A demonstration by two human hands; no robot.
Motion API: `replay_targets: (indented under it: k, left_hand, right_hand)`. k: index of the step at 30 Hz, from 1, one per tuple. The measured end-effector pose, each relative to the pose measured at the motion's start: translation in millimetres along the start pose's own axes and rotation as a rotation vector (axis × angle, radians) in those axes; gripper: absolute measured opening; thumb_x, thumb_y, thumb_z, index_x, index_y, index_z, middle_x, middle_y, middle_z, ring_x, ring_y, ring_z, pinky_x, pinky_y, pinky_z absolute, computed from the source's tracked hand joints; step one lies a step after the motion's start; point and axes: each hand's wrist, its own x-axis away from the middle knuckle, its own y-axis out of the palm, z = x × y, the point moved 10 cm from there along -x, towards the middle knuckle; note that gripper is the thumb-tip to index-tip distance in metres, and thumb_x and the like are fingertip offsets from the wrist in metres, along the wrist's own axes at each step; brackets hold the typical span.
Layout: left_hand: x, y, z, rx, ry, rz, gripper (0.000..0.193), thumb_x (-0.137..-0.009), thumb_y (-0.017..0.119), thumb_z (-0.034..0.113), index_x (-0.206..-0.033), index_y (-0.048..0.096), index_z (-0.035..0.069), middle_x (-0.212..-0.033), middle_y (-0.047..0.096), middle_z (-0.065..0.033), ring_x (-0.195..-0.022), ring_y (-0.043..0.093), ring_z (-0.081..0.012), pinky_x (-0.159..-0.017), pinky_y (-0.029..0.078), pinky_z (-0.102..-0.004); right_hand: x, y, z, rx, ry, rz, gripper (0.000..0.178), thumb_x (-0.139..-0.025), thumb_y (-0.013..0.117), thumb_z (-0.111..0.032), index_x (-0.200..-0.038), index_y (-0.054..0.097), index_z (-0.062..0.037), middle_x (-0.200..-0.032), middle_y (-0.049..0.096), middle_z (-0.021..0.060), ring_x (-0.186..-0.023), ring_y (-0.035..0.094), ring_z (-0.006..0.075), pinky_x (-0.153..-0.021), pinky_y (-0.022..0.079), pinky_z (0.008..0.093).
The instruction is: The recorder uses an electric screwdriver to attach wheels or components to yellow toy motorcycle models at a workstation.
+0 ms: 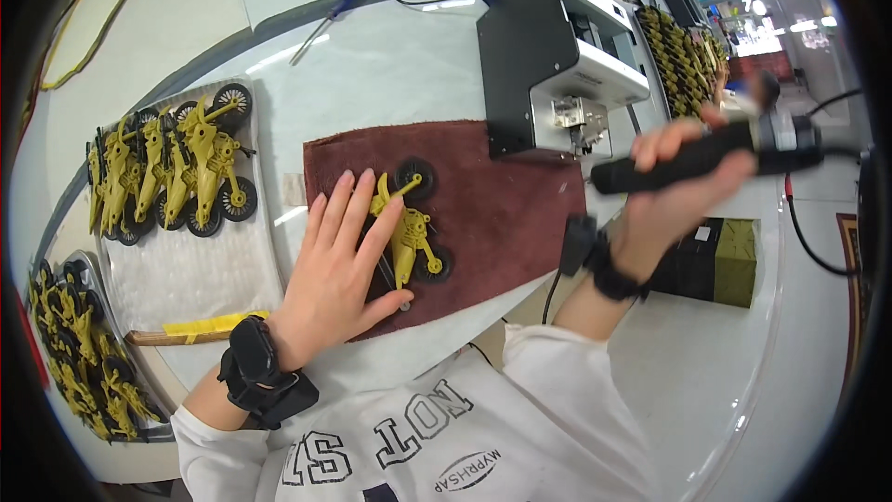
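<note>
Pressed the left hand (pixel 339 260), fingers spread flat, on a yellow toy motorcycle (pixel 409 228) lying on the maroon cloth (pixel 502 214). Gripped a black electric screwdriver (pixel 706 153) in the right hand (pixel 674 191), fingers wrapped tight.

The toy motorbike (pixel 409 228) is yellow plastic with a slight sheen and matt black wheels. It lies on a dark red cloth (pixel 502 214), soft and napped. The power screwdriver (pixel 706 153) has a matt black grip. The table (pixel 372 65) looks smooth and pale.
</note>
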Motion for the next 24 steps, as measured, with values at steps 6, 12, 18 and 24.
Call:
replay_targets:
  k: [6, 12, 18, 24]
  left_hand:
    - [-2, -4, -3, 0.067, -0.006, 0.035, 0.092, -0.068, 0.076, 0.037, -0.140, 0.030, 0.001, -0.145, 0.026, -0.0229, -0.135, 0.023, -0.0392, -0.109, 0.022, -0.0500]
    - [1, -6, -7, 0.194, 0.000, 0.106, 0.092, -0.062, 0.081, 0.029, -0.136, 0.035, 0.002, -0.143, 0.030, -0.0228, -0.135, 0.024, -0.0400, -0.108, 0.025, -0.0502]
    - [3, -9, -14, 0.262, -0.069, 0.163, 0.091, -0.056, 0.084, 0.023, -0.133, 0.040, 0.003, -0.143, 0.030, -0.0200, -0.135, 0.019, -0.0439, -0.108, 0.024, -0.0545]
    - [2, -5, -20, 0.267, -0.080, 0.132, 0.092, -0.057, 0.084, 0.024, -0.134, 0.037, 0.002, -0.145, 0.028, -0.0183, -0.136, 0.019, -0.0417, -0.109, 0.022, -0.0543]
  right_hand:
    - [103, 64, -33, -0.542, -0.103, -0.428, 0.089, -0.075, 0.061, -0.066, -0.128, 0.030, -0.0012, -0.071, 0.056, 0.0141, -0.052, 0.054, 0.0247, -0.053, 0.045, 0.0384]
    - [115, 111, -8, -0.499, -0.089, -0.595, 0.097, -0.072, 0.053, -0.077, -0.133, 0.028, -0.0052, -0.075, 0.055, 0.0117, -0.055, 0.056, 0.0254, -0.055, 0.045, 0.0384]
    - [107, 139, 4, -0.419, -0.094, -0.627, 0.098, -0.073, 0.048, -0.079, -0.129, 0.028, -0.0017, -0.073, 0.055, 0.0129, -0.052, 0.054, 0.0250, -0.050, 0.044, 0.0360]
    - [108, 143, 10, -0.374, -0.071, -0.651, 0.098, -0.072, 0.047, -0.080, -0.129, 0.028, -0.0016, -0.070, 0.054, 0.0122, -0.051, 0.053, 0.0239, -0.050, 0.044, 0.0348]
